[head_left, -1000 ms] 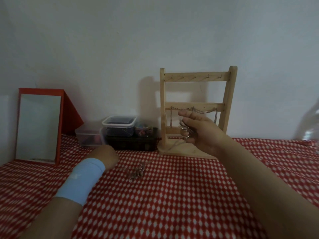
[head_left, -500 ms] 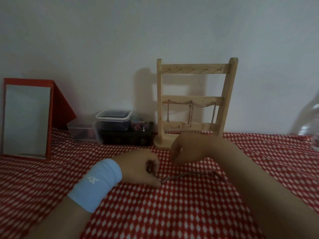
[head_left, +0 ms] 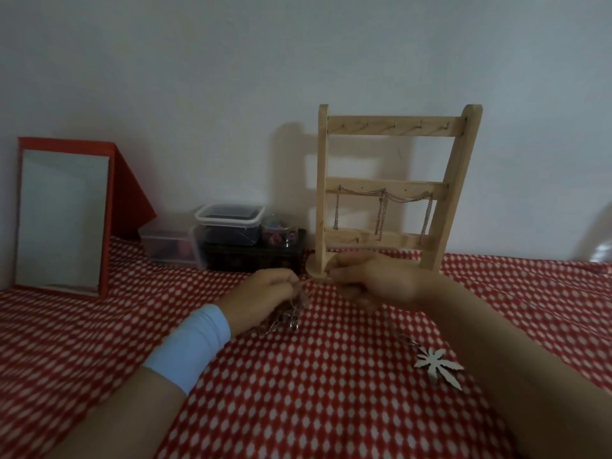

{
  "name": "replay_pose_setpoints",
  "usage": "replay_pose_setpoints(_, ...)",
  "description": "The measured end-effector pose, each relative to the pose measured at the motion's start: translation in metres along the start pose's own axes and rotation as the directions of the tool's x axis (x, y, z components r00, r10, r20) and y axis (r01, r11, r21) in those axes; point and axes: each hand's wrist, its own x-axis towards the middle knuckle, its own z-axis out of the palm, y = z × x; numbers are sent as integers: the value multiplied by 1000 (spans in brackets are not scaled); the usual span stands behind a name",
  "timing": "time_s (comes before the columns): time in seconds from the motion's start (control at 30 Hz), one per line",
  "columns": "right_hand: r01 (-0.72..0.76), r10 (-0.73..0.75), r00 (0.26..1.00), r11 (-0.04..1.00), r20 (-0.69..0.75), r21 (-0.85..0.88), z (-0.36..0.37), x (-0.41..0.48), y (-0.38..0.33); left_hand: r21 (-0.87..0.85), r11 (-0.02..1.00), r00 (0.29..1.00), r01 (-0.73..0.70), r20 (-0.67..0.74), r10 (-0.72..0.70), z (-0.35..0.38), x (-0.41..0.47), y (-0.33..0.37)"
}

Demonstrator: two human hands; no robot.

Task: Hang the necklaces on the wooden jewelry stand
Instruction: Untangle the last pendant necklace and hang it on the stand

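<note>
The wooden jewelry stand [head_left: 390, 130] stands against the wall, with silver chains [head_left: 381, 210] draped from its middle bar. In front of its base, my right hand [head_left: 374, 283] pinches a thin chain; a silver leaf-shaped pendant [head_left: 437, 364] hangs from that chain beside my forearm. My left hand [head_left: 268, 296], with a light blue wristband, grips a bunch of tangled silver chains [head_left: 284, 321] low over the red patterned cloth [head_left: 314, 392].
A red-framed mirror [head_left: 63, 217] leans at the left. Clear plastic boxes [head_left: 228, 223] and a dark box [head_left: 255, 256] sit left of the stand by the wall. A clear bottle edge [head_left: 599, 240] shows at far right.
My right hand came down from the stand's middle bar to the cloth and took a chain. My left hand picked up the chain pile. Both hands have lifted slightly, and the leaf pendant now shows.
</note>
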Motion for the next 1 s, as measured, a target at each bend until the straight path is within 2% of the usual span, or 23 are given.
replay_pose_setpoints(0.03,-1,3,1000,998,-30,56,-3,-1,-1,-197,977,996,85,12,-84,1,2,1)
replay_pose_setpoints(0.07,6,-3,999,998,-54,56,-6,-4,-3,-393,910,992,129,61,-115,0,0,5)
replay_pose_setpoints(0.13,42,-46,995,998,-91,-45,-7,-12,-12,-673,732,989,107,150,-6,-3,-8,8)
replay_pose_setpoints(0.17,55,-69,990,991,-120,-119,-8,-14,-15,-726,683,979,80,186,83,-6,-12,8)
replay_pose_setpoints(0.23,59,-107,972,974,-211,-220,-12,-15,-16,-682,729,961,58,235,144,-11,-17,4)
replay_pose_setpoints(0.33,3,-96,957,948,-275,-317,-23,-8,-10,-459,886,977,65,208,36,-13,-9,1)
replay_pose_setpoints(0.4,-87,-43,959,896,-280,-436,-30,-7,-9,-345,938,984,47,177,16,-15,-6,-1)
replay_pose_setpoints(0.5,-258,154,965,694,-211,-673,-37,-12,-5,-293,956,993,15,115,20,-15,-7,-5)
replay_pose_setpoints(0.57,-320,312,936,551,-165,-771,-32,-11,0,-294,956,994,4,106,29,-11,-8,-4)
replay_pose_setpoints(0.6,-311,319,933,482,-166,-819,-27,-10,0,-315,949,992,8,120,32,-9,-8,-3)
replay_pose_setpoints(0.63,-273,260,950,434,-170,-859,-21,-7,-1,-358,934,989,21,142,32,-6,-9,-1)
replay_pose_setpoints(0.67,-210,158,975,440,-155,-873,-13,-3,-4,-417,908,985,38,168,36,-3,-11,1)
replay_pose_setpoints(0.7,-125,47,992,529,-118,-840,-5,1,-7,-481,876,980,50,192,50,-1,-12,4)
replay_pose_setpoints(0.77,73,-104,994,810,-20,-582,12,5,-12,-575,817,974,48,209,90,-1,-16,9)
replay_pose_setpoints(0.8,127,-133,991,904,15,-409,19,6,-13,-597,801,972,40,207,106,-2,-17,10)
replay_pose_setpoints(0.83,135,-132,991,954,31,-269,24,8,-12,-592,806,973,30,203,113,-4,-17,10)
replay_pose_setpoints(0.87,117,-115,993,974,20,-196,27,9,-9,-555,832,975,25,196,101,-6,-17,10)
replay_pose_setpoints(0.9,98,-104,994,974,-20,-204,28,9,-7,-491,871,982,28,177,69,-9,-17,10)
replay_pose_setpoints(1.0,63,-154,964,924,-216,-377,25,13,-2,-336,941,998,41,65,-20,-10,-14,7)
